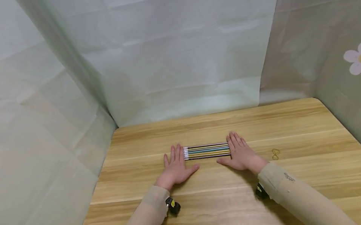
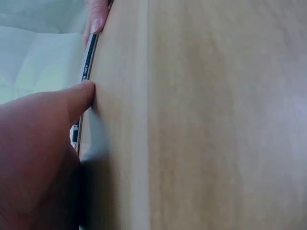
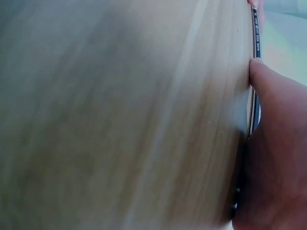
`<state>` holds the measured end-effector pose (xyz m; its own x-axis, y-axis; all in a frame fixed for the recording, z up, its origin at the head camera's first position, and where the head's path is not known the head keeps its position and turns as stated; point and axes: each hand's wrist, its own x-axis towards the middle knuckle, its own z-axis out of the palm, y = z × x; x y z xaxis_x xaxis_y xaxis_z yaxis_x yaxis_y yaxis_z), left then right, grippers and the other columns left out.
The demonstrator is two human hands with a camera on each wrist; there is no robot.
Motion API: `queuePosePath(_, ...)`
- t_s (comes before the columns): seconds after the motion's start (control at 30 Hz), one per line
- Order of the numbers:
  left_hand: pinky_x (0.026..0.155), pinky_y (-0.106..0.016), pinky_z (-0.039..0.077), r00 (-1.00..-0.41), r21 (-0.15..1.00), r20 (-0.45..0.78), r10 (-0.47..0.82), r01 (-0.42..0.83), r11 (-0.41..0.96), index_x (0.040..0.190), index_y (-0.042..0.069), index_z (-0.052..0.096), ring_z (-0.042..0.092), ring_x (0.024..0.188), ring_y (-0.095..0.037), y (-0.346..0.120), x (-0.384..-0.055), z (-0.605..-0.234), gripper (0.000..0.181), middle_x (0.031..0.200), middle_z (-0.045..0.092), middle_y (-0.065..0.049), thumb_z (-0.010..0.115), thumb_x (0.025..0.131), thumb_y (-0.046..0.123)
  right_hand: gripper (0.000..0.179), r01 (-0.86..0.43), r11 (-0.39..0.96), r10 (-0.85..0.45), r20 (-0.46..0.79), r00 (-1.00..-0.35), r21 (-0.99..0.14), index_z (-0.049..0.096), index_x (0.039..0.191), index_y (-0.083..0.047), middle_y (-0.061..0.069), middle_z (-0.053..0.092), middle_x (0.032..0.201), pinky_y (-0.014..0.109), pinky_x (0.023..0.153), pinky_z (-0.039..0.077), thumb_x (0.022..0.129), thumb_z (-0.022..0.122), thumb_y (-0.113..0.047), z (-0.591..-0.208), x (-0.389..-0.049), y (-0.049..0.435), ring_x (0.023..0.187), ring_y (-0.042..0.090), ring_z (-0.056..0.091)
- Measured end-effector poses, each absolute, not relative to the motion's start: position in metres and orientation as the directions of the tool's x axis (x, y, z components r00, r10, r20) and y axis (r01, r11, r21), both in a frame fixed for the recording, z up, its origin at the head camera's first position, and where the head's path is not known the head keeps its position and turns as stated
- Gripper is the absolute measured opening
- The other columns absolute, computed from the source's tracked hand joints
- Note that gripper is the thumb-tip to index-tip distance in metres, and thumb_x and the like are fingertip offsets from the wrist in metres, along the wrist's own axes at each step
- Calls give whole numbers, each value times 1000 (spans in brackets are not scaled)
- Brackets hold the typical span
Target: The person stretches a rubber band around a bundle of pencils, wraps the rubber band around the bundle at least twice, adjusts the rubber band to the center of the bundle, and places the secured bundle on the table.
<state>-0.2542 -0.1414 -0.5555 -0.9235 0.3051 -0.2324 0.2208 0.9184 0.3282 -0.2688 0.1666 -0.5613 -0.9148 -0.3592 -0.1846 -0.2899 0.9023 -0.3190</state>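
Here, slim striped pencils in black, gold and blue lie side by side on the wood-grain table, between two hands, their white ends to the left. Neither hand grips anything: the left hand lies palm down with straight fingers along the white ends, and the right hand does the same at the opposite ends. Both thumbs spread inward at the near side. A thin yellowish band looped like a figure eight lies right of the right hand.
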Motion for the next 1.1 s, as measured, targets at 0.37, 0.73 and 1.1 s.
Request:
queuePosePath(0.37, 123, -64, -15, -916, 332, -255, 309, 217, 918, 169, 6, -6, -26, 159, -31, -148, -258, -560, 116, 176, -19, -8, 41, 97, 85, 116, -325, 873, -398, -150, -905, -363, 4, 167, 3, 25, -6, 175, 57, 129, 4, 99, 48, -80, -561, -269, 176, 162, 41, -7)
queuePosePath(0.73, 123, -66, -12, -916, 359, -216, 337, 246, 900, 169, 2, -2, -18, 162, -35, -149, -253, -550, 113, 177, -12, -16, 50, 101, 76, 111, -381, 809, -471, -105, -876, -448, 11, 166, 9, 30, 0, 174, 61, 128, 6, 102, 57, -69, -557, -271, 187, 161, 47, -1)
queuePosePath(1.1, 127, -59, 20, -910, 401, 33, 413, 391, 829, 166, -2, 28, 19, 160, -45, -149, -260, -543, 95, 171, 26, -27, 69, 102, 53, 89, -416, 792, -475, -23, -879, -447, 29, 162, 12, 33, 20, 170, 61, 126, 18, 107, 63, -50, -527, -262, 183, 159, 52, 12)
